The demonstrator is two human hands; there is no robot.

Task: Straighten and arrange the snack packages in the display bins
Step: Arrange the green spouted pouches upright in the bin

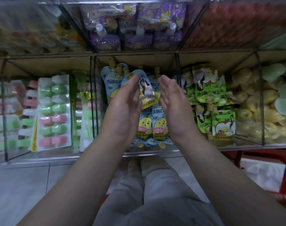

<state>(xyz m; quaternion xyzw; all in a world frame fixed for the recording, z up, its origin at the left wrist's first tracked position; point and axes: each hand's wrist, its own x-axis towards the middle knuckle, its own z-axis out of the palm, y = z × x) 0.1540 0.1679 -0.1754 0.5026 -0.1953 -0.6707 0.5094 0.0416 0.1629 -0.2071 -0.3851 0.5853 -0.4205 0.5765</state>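
Both released, my left hand [126, 103] and right hand [173, 101] flank the tilted pouch [146, 88] in the middle bin [155, 153]; it seems soft, slippery, best taken by its sides.

The floor [21, 185] is made of big pale grey tiles with thin lines between them. It looks smooth and a little shiny. On the far side, a flat brown board [204, 54] runs from left to right like a shelf. Low down on the right, near, is a red plastic crate [285, 185]. Something white [261, 173] lies just beside its red rim, too blurry to tell what it is. A small red bit [104, 199] shows on the near floor. The light is dim and soft.
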